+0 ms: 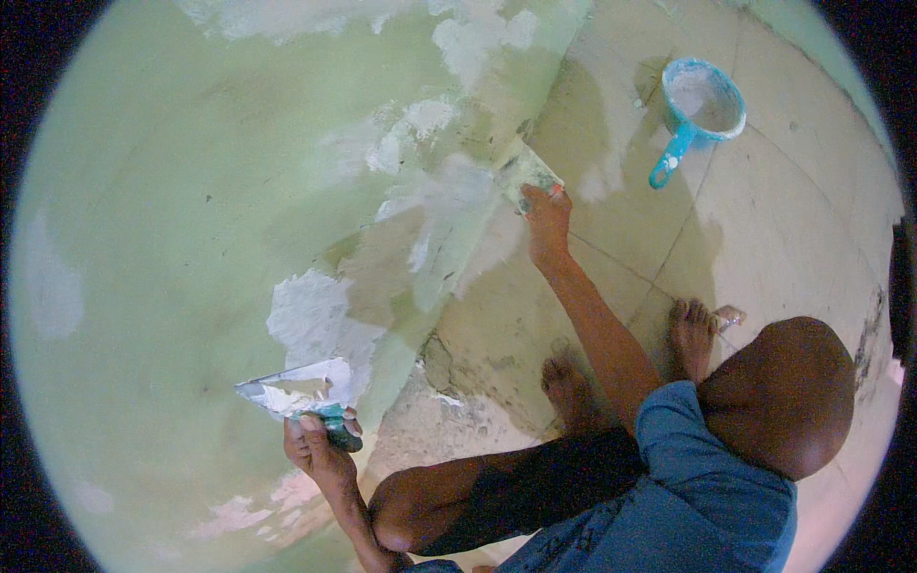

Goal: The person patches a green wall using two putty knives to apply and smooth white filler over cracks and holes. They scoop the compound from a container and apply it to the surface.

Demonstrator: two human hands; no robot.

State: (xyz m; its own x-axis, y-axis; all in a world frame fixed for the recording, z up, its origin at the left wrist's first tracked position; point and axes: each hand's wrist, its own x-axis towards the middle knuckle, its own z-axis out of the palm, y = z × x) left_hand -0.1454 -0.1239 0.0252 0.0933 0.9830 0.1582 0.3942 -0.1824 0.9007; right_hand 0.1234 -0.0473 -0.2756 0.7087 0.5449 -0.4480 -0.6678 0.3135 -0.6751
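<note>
My left hand [320, 458] is closed round the green handle of a putty knife [277, 377]. Its wide pointed blade lies tilted in front of the wall and carries a lump of pale putty [298, 392]. Farther up and to the right, my right hand [548, 227] grips a flat, smeared scraper [525, 172], its blade at the foot of the green wall [191, 239]. Fingers hide part of the scraper. White putty patches [310, 310] mark the wall between and above my hands.
A blue plastic dipper [707, 131] with whitish residue inside stands on the tiled floor [650, 229] at the far right. My bare feet [693, 334] and bent knees are close below my right arm. Rough, stained floor [439, 420] runs along the wall's base.
</note>
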